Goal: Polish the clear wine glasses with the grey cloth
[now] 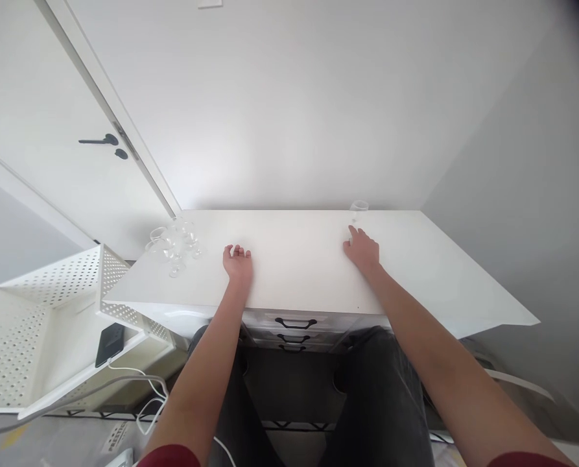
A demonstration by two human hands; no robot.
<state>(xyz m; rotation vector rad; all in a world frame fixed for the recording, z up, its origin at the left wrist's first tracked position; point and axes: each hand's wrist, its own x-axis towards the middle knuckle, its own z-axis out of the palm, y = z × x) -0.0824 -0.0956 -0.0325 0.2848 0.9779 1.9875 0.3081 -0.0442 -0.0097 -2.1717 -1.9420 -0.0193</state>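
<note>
A clear stemmed glass (359, 208) stands upright near the back edge of the white cabinet top (294, 259). My right hand (362, 250) is at its foot, index finger and thumb closed around the low part; the hand partly hides the base. To the left, my left hand (238, 263) rests on the surface with its palm turned up. Its fingers are loosely curled and apart, and it holds nothing. Several more clear stemmed glasses (172, 243) stand in a cluster at the left end of the top, nearest to my left hand.
A white perforated rack (75, 279) adjoins the cabinet's left end, with a dark phone (109, 344) and a white cable on it. Drawers with black handles (295, 323) face my legs. Behind are a wall and a door with a black handle (99, 140).
</note>
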